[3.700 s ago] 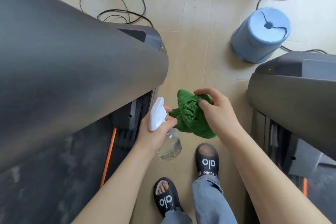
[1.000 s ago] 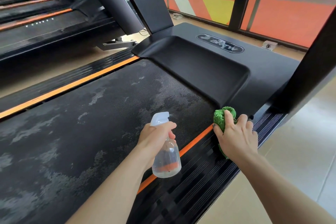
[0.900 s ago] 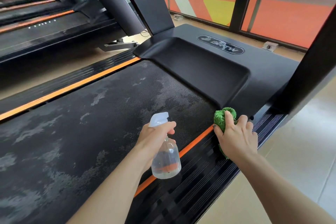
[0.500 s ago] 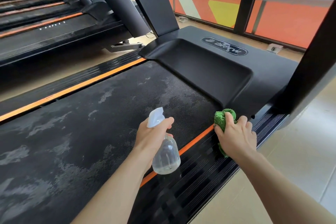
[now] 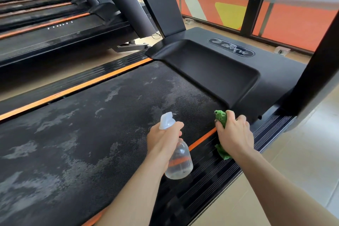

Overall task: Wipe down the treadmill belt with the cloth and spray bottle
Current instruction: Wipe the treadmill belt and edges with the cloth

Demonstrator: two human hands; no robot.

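The black treadmill belt (image 5: 88,134) stretches from lower left to centre, mottled with pale grey patches. My left hand (image 5: 163,139) grips a clear spray bottle (image 5: 178,163) with a white trigger head, held over the belt's right edge, nozzle pointing toward the belt. My right hand (image 5: 234,134) presses a green cloth (image 5: 221,117) onto the right side rail, at the belt's front corner beside the motor cover. Most of the cloth is hidden under my palm.
The black motor cover (image 5: 216,71) rises ahead of the belt, with uprights (image 5: 157,2) on both sides. Orange stripes (image 5: 77,86) edge the belt. Another treadmill (image 5: 55,31) stands to the left. Tan floor (image 5: 293,161) lies on the right, windows beyond.
I have turned from the floor between machines to the treadmill deck. In the last second, the bottle's nozzle has tilted a little toward the belt; the cloth hand has stayed on the rail.
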